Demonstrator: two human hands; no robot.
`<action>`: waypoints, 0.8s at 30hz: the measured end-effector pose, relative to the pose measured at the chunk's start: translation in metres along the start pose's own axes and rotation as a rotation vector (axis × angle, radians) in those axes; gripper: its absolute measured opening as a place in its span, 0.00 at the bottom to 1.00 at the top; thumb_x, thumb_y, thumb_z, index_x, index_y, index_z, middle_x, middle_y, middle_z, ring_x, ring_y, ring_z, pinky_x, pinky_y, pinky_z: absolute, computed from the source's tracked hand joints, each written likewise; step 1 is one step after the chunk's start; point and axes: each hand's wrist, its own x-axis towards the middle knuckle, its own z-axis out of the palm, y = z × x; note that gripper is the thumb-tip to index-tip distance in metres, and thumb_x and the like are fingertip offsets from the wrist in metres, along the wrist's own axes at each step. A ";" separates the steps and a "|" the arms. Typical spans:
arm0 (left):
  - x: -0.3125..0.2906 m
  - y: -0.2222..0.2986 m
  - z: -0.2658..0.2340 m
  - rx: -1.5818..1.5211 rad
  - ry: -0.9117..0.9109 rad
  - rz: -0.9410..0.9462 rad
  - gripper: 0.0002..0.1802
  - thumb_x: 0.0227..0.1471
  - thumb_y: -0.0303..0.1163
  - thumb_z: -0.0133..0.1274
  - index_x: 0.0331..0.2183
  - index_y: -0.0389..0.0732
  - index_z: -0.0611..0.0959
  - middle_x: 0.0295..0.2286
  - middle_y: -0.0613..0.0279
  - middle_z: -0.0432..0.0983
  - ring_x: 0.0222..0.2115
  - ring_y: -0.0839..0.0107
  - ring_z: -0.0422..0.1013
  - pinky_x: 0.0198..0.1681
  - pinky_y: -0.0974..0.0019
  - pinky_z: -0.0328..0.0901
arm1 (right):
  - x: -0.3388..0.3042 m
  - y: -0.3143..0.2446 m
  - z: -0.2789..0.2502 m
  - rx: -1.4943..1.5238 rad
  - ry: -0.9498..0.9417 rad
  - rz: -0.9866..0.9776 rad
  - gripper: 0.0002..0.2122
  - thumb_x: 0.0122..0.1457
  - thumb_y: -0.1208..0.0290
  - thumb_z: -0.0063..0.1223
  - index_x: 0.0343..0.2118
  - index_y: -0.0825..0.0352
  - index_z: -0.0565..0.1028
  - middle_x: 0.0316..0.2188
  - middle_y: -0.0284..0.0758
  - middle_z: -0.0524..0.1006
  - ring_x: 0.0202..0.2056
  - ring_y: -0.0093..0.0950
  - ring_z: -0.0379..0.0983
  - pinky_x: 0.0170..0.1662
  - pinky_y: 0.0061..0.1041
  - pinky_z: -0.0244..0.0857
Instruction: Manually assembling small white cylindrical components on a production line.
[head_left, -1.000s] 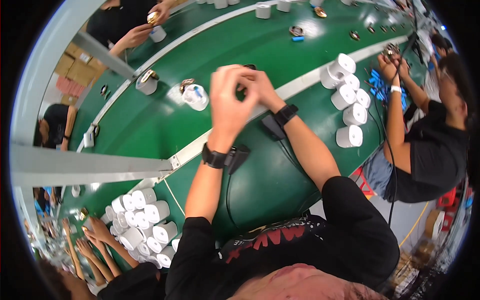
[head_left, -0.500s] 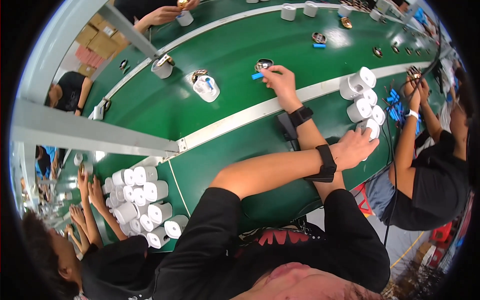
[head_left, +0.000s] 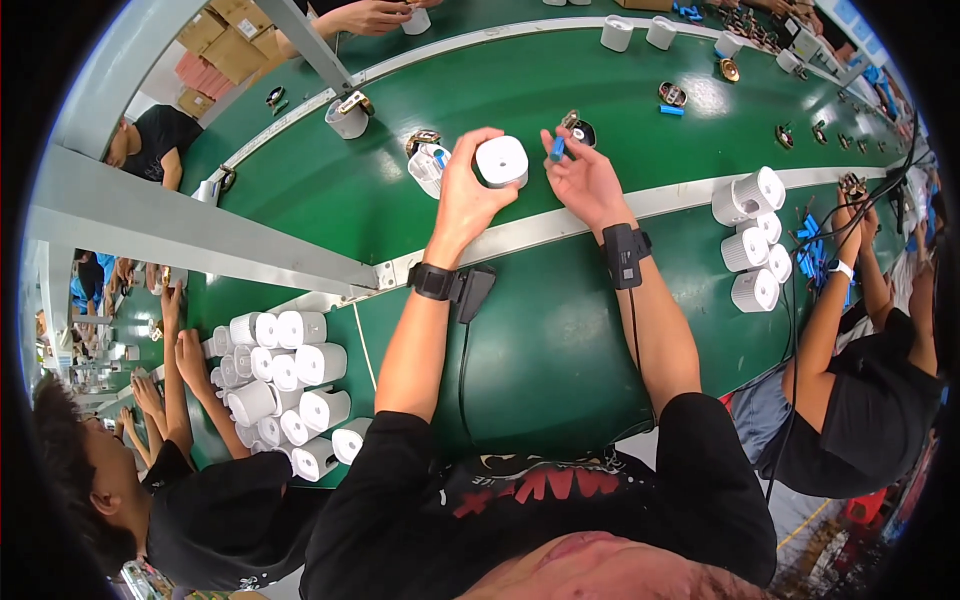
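My left hand [head_left: 465,195] is wrapped round a white rounded-square plastic housing [head_left: 502,162], with a small hole in the middle of its closed face. Just right of it, my right hand [head_left: 585,182] is closed on a blue cylindrical battery [head_left: 557,149], palm partly turned up. A small metallic part [head_left: 570,119] shows at the battery's upper end, and a round black part [head_left: 584,133] lies behind the fingers. Whether the black part is attached to the battery I cannot tell. Left of my left hand stands another white housing [head_left: 425,170] with a blue battery inside and a gold-black part beside it.
White housings are stacked at left [head_left: 300,365] and right [head_left: 745,250]. A metal rail [head_left: 540,225] crosses the green bench, and a grey post [head_left: 200,220] stands left. Co-workers sit on both sides. Loose blue batteries [head_left: 812,235] lie right. Cables hang from my wristbands.
My left hand has come back from the right-hand stack, no longer crossing my right arm, and brought a white housing. The right hand has lifted and turned with the battery. The view has shifted.
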 end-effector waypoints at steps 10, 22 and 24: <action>-0.005 -0.024 0.018 -0.070 -0.078 -0.096 0.32 0.35 0.21 0.66 0.46 0.39 0.75 0.42 0.59 0.75 0.45 0.67 0.72 0.51 0.66 0.65 | -0.008 0.012 0.002 -1.035 0.209 -0.559 0.12 0.60 0.74 0.57 0.45 0.73 0.77 0.38 0.34 0.79 0.33 0.18 0.72 0.37 0.18 0.68; 0.000 -0.035 0.015 -0.771 0.031 -0.270 0.37 0.36 0.13 0.64 0.49 0.40 0.68 0.43 0.59 0.68 0.45 0.71 0.69 0.47 0.66 0.70 | -0.008 0.021 0.007 -0.918 0.360 -0.801 0.10 0.58 0.78 0.59 0.42 0.76 0.79 0.36 0.36 0.80 0.31 0.20 0.75 0.36 0.18 0.72; -0.001 -0.040 0.017 -0.720 -0.031 -0.239 0.39 0.34 0.13 0.65 0.49 0.40 0.67 0.42 0.60 0.67 0.45 0.72 0.68 0.47 0.65 0.70 | -0.009 0.022 0.010 -0.955 0.335 -0.857 0.10 0.57 0.78 0.59 0.41 0.76 0.79 0.35 0.36 0.80 0.31 0.20 0.75 0.36 0.18 0.72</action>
